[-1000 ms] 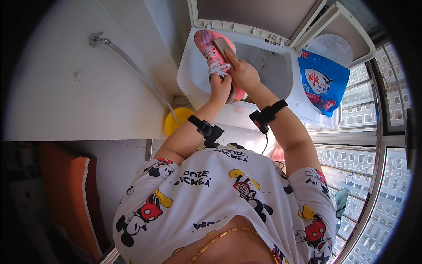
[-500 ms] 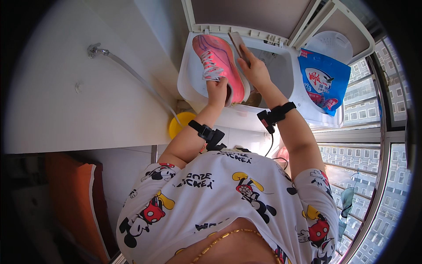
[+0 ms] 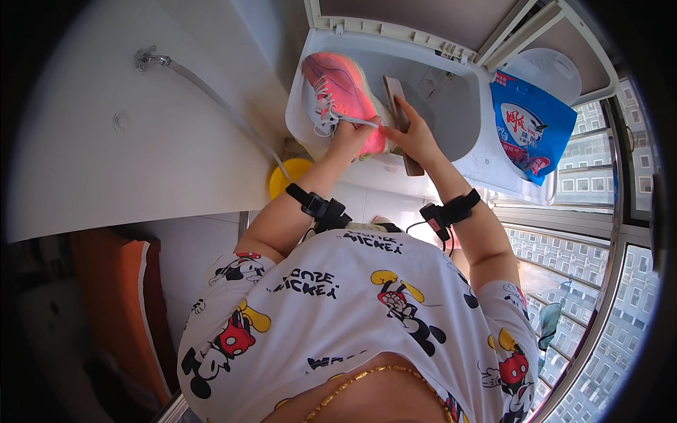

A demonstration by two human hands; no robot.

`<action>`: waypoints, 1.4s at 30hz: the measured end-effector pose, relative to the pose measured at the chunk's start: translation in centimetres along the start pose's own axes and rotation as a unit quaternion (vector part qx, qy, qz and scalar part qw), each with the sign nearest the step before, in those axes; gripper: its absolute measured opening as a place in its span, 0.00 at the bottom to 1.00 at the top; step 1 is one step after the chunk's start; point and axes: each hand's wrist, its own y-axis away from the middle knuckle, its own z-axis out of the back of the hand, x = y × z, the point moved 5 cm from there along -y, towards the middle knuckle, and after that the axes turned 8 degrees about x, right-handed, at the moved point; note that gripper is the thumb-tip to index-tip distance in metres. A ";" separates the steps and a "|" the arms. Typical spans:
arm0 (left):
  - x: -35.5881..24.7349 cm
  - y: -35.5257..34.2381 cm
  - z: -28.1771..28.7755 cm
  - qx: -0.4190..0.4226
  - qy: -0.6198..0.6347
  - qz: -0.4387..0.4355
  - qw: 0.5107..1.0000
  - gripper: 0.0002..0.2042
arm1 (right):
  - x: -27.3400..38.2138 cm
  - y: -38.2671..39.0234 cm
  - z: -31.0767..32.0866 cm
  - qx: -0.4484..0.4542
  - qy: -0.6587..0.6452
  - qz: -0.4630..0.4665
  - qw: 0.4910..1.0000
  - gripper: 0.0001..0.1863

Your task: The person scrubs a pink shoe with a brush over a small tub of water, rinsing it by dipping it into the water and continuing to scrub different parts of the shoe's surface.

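A pink sneaker (image 3: pixel 342 77) with white laces and purple lines lies tilted over the near left part of the washing machine's tub (image 3: pixel 451 116). My left hand (image 3: pixel 344 141) is closed on its heel end, the thumb by the opening. A white lace (image 3: pixel 364 123) runs taut from there toward my right fingertips. My right hand (image 3: pixel 419 143) is closed around a long flat brown bar (image 3: pixel 393 90), shaped like a brush back; no bristles show. Its thumb touches the sneaker's side, and whether it also pinches the lace I cannot tell.
The machine's lid (image 3: pixel 416 21) stands raised behind the tub. On the right are a blue detergent bag (image 3: pixel 529 127) and a translucent white round piece (image 3: pixel 546 74). A grey hose (image 3: pixel 218 113) runs from a wall tap to a yellow basin (image 3: pixel 282 185). Windows line the right.
My right hand has moved down and closer to my left, turning the brown bar so it points down. A lace now stretches between my hands, and the sneaker has shifted slightly left.
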 end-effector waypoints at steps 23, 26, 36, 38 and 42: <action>4.2 -0.2 -1.2 -0.057 -0.067 -0.114 0.990 0.12 | 4.0 0.0 -0.9 0.055 0.247 -0.130 0.959 0.25; 3.4 0.5 -1.8 -0.077 -0.077 -0.095 0.990 0.12 | 4.1 4.0 0.2 0.039 0.298 0.001 0.954 0.23; 4.3 0.1 -2.5 -0.020 -0.175 -0.058 0.983 0.16 | 3.6 -5.4 -1.9 0.055 0.111 -0.244 0.962 0.21; 4.5 0.2 -1.7 -0.031 -0.152 -0.063 0.986 0.15 | 3.2 -1.0 -0.5 0.054 0.162 -0.191 0.966 0.22; 4.6 0.3 -1.1 0.003 -0.126 0.005 0.992 0.15 | 4.7 -0.3 -0.8 0.075 0.162 -0.269 0.946 0.22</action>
